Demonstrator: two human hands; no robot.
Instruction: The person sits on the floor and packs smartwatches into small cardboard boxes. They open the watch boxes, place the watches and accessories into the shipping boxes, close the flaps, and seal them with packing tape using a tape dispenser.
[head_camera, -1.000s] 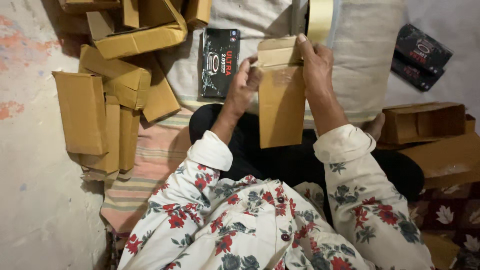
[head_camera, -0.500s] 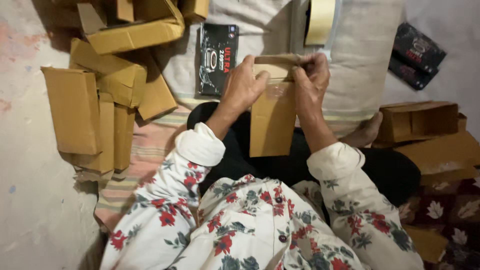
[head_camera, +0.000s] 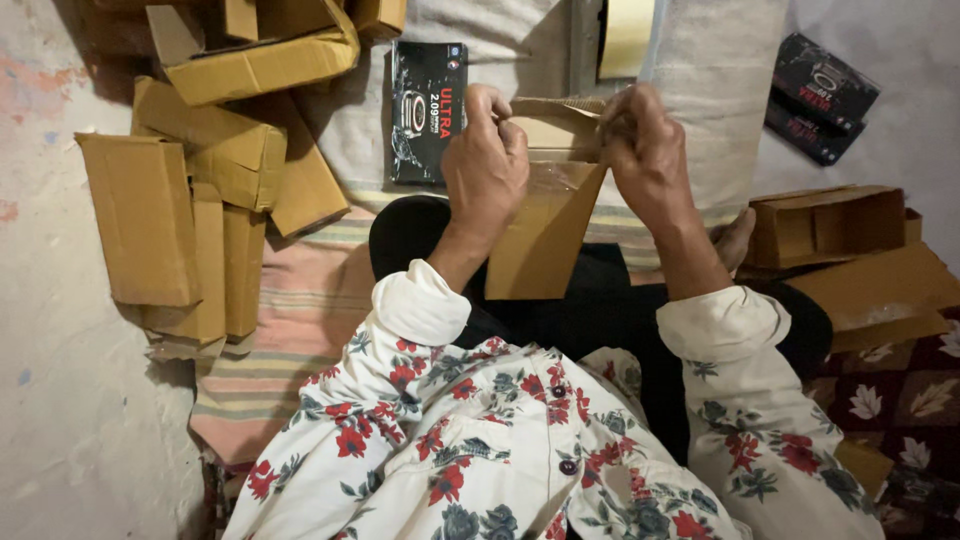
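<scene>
While stacked cartons (head_camera: 190, 200) crowd the left and an open carton (head_camera: 830, 225) the right, both hands, left hand (head_camera: 487, 165) and right hand (head_camera: 648, 150), pinch the plain brown cardboard box (head_camera: 545, 235) above the lap.

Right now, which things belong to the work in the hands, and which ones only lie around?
In hand: flat brown cardboard box, held by left hand and right hand.

Lying about: black printed product box; pile of brown cardboard boxes; cream tape roll; open brown carton.

You're in a home packing spot: cardboard boxes (head_camera: 190, 200) piled at the striped floor mat's (head_camera: 290, 330) left edge
</scene>
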